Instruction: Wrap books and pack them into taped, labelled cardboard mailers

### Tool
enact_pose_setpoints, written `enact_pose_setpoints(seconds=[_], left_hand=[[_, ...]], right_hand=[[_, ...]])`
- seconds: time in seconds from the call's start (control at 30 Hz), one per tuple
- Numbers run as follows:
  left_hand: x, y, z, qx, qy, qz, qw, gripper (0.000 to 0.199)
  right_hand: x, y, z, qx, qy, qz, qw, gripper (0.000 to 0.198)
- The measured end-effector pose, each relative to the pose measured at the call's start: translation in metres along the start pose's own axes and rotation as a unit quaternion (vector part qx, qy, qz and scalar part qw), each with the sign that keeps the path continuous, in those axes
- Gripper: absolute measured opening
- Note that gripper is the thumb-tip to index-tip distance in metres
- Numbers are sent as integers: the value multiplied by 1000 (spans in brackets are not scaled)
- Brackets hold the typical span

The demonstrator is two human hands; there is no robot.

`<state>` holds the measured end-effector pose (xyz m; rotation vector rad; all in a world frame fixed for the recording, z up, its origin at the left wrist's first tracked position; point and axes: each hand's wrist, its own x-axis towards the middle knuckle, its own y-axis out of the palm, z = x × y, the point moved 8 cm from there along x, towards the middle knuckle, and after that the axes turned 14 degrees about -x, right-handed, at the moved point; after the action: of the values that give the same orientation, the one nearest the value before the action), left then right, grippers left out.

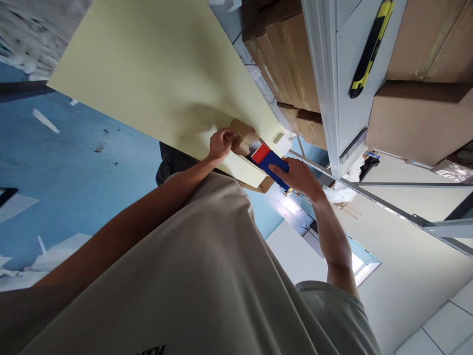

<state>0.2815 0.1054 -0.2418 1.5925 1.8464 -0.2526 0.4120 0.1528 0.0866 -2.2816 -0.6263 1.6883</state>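
A small brown cardboard box [242, 134] rests on the pale yellow tabletop [148, 64]. My left hand [220, 144] is closed at its near side, with the fingertips pinching its edge. My right hand [298, 175] grips a flat blue-and-red box [274, 166], thumb on top and fingers underneath out of sight. The red end of this flat box is at the opening of the cardboard box; how far it reaches inside, I cannot tell.
Large cartons [288, 59] stand past the table's far edge. A black-and-yellow utility knife [371, 49] lies on a grey metal shelf [343, 29] with more cartons. A small white box [283, 143] is at the table's right end. Scraps [46, 121] litter the blue floor.
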Motion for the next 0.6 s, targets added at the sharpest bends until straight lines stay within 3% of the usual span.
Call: enact_pose_setpoints(seconds=[0.13, 0.23, 0.4, 0.5, 0.6], left_hand=[[1, 0, 6, 36, 28, 5, 999, 27], [-1, -5, 6, 75, 43, 29, 996, 39], [-37, 6, -35, 94, 162, 203, 961, 76], [-61, 20, -55, 122, 176, 302, 929, 109], [-69, 36, -71, 165, 192, 344, 904, 125]], right_hand=[[-3, 1, 0, 12, 6, 8, 1000, 49], [-5, 3, 0, 10, 4, 12, 1000, 47], [-7, 7, -3, 11, 2, 16, 1000, 47], [-8, 8, -2, 13, -6, 6, 1000, 49], [-10, 9, 1, 16, -14, 13, 1000, 49]])
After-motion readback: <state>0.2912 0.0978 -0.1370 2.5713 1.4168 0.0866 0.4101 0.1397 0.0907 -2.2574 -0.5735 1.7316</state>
